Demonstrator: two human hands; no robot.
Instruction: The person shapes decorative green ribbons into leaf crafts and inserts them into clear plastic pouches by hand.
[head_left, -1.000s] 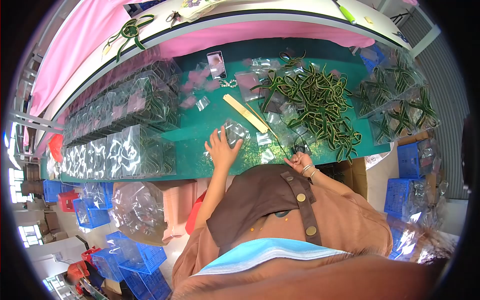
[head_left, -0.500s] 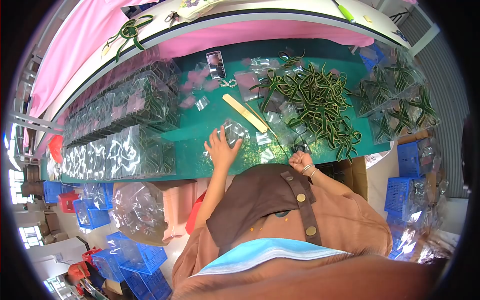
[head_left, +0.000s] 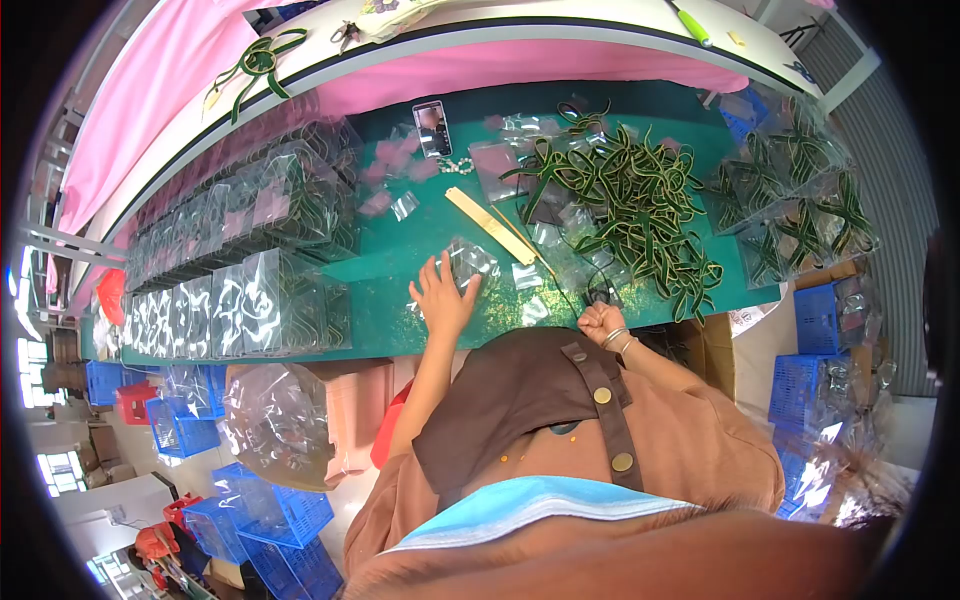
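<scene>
My left hand (head_left: 445,297) lies palm down with fingers spread on the green table, its fingertips beside a clear plastic piece (head_left: 470,262). Curled closed, my right hand (head_left: 600,322) rests at the table's front edge next to a small dark object (head_left: 603,291); whatever is inside its fingers is hidden. A thin dark cord runs near it. Between and beyond the hands lies a pale yellow strip (head_left: 490,226), set diagonally. Small clear packets (head_left: 525,277) lie close by. To the right is a heap of green straps with yellow edges (head_left: 650,200).
Rows of clear bags (head_left: 230,305) with green straps stand at the left. More filled bags (head_left: 800,230) are at the right. A phone (head_left: 433,130) and a beaded string (head_left: 456,167) lie at the back. Blue crates (head_left: 275,510) stand on the floor; a person (head_left: 160,545) is far left.
My right hand has drawn slightly right and its fingers have curled in since the earliest frame. My left hand has stayed in place.
</scene>
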